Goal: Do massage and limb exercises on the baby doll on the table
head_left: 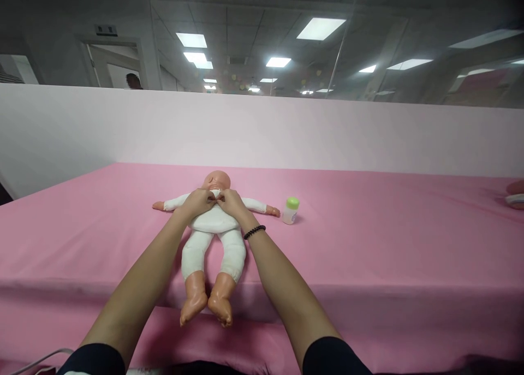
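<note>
A baby doll (215, 221) with a white cloth body lies on its back on a pink-covered table (368, 238), its arms spread and its feet toward me. My left hand (199, 202) and my right hand (231, 202) meet at the doll's upper chest, just below its chin. The fingers of both are pinched together there; what they hold, if anything, is too small to make out. To the right of the doll's hand stands a small clear bottle (290, 212) with a green cap.
A low white wall (262, 132) runs behind the table, with glass above it. Part of another doll (516, 194) shows at the right edge. Beyond the glass, a person's head (133, 81) is near a doorway. A cable (49, 355) lies at the lower left.
</note>
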`<state>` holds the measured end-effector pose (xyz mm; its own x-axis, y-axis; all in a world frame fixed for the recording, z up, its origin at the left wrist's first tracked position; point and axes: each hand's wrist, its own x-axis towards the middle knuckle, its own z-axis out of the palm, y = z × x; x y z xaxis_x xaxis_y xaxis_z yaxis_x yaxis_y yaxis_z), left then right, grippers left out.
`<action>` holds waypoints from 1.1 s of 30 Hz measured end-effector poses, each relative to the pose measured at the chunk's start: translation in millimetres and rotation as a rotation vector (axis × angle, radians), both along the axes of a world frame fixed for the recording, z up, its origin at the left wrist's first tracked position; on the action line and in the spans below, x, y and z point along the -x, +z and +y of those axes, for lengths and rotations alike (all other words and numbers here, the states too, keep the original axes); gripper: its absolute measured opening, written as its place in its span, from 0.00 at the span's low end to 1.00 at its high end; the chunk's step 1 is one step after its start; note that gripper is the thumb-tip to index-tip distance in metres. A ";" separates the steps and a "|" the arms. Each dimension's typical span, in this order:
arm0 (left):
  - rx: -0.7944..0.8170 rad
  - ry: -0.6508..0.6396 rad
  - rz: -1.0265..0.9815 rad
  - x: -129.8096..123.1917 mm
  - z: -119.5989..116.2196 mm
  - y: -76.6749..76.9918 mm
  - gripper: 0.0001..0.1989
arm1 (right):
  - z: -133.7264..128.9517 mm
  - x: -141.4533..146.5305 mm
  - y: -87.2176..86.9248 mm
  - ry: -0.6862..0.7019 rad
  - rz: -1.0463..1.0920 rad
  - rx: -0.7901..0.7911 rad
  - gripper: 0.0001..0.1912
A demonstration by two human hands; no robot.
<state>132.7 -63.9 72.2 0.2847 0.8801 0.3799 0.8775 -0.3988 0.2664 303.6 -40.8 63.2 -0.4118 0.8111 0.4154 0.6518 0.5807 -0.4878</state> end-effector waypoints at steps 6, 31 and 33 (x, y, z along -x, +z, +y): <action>-0.056 -0.014 0.055 -2.0 -2.5 3.0 0.14 | -5.8 -2.7 7.5 -0.023 -0.040 -0.006 0.10; 0.183 -0.090 0.016 1.7 -21.8 21.7 0.09 | -19.4 -12.6 18.5 0.165 -0.020 0.260 0.11; 0.186 -0.087 0.030 1.4 -22.3 22.7 0.09 | -18.7 -10.8 16.9 0.155 -0.042 0.245 0.12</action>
